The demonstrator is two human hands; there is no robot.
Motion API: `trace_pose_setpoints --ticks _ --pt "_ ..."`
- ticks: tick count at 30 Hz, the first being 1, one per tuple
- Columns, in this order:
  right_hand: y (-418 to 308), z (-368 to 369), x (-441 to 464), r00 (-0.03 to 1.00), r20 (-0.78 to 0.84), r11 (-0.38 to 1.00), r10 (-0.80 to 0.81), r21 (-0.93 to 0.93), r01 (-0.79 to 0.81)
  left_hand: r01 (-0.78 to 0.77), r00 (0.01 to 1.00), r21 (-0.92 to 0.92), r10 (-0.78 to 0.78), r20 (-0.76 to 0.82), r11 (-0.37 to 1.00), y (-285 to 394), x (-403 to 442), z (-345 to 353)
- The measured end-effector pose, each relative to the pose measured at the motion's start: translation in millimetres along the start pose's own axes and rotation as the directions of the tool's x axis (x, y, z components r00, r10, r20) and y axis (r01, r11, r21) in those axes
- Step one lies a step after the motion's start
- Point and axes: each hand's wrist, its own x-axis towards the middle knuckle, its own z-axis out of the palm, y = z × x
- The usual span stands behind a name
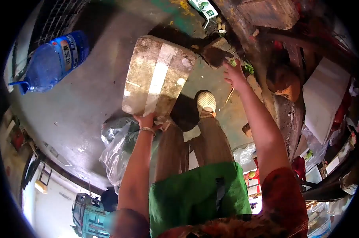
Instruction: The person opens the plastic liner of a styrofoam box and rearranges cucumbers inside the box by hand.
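A worn, dirty white box (146,75) with a pale strip down its middle stands tilted at the centre. My left hand (147,121) grips its near edge, the fingers partly hidden under it. To the right, my right hand (235,75) is stretched forward with its fingers bent around a small green piece (232,62). Beyond that hand lie more green scraps (249,68) beside a brownish block (217,51). A thin stalk (228,96) hangs below the right hand.
A large blue plastic bottle (56,61) lies at the upper left. Clear plastic bags (118,146) sit left of my legs. A green-and-white carton (204,8) lies at the top. Wooden beams and a white board (326,99) stand on the right.
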Motion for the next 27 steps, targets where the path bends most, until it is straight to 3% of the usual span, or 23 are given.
trace_pose_setpoints --ticks 2,3,4,6,8,10,12,14,17,19,22,24,27 --pt "0.7 3.4 3.5 1.000 -0.005 1.000 0.013 -0.010 -0.013 0.005 1.000 -0.015 -0.005 -0.018 1.000 4.9 3.2 4.7" --pt "3.2 7.2 7.5 1.000 -0.020 1.000 0.015 0.015 -0.015 -0.092 0.993 -0.085 0.086 -0.078 0.992 2.3 5.4 6.7" --pt "7.4 10.0 10.2 0.999 -0.034 0.999 0.022 0.038 -0.021 -0.089 0.994 -0.083 0.083 -0.076 0.993 0.5 6.5 3.6" --pt "11.1 14.0 18.9 1.000 -0.024 0.997 -0.009 0.081 0.011 -0.208 0.975 -0.142 0.216 0.046 0.968 5.3 -2.7 -6.5" --pt "10.3 18.4 24.0 0.999 -0.018 0.991 -0.042 0.124 0.044 -0.536 0.788 -0.112 0.543 0.290 0.837 -33.1 80.4 -53.1" --pt "2.2 26.2 23.7 0.999 -0.020 0.988 -0.029 0.151 0.032 -0.534 0.845 0.168 0.530 0.075 0.828 27.0 6.1 -33.7" --pt "2.9 32.7 27.2 0.996 -0.071 0.986 -0.059 0.154 0.070 -0.547 0.837 0.201 0.525 0.154 0.813 37.3 6.4 -46.8" --pt "-0.2 43.0 30.1 0.989 -0.118 0.982 -0.089 0.157 0.107 -0.532 0.846 0.285 0.516 0.135 0.797 41.4 5.6 -50.5" --pt "7.1 58.9 33.7 0.992 -0.118 0.965 -0.034 0.253 0.064 -0.514 0.857 0.218 0.484 0.177 0.830 40.4 5.5 -51.9" --pt "18.5 69.1 38.5 0.981 -0.183 0.945 -0.065 0.305 0.119 -0.497 0.866 0.205 0.465 0.186 0.843 36.9 6.0 -55.4" --pt "8.1 66.4 28.8 0.975 -0.189 0.977 -0.117 0.156 0.148 -0.492 0.860 0.184 0.443 0.254 0.851 45.5 6.1 -54.2" --pt "8.3 62.9 35.9 0.971 -0.193 0.976 -0.138 0.138 0.166 -0.553 0.819 0.176 0.493 0.294 0.814 39.9 11.4 -54.3" --pt "9.1 54.4 38.9 0.959 -0.180 0.953 -0.220 0.172 0.251 -0.505 0.854 0.181 0.457 0.250 0.844 39.5 10.0 -52.9"
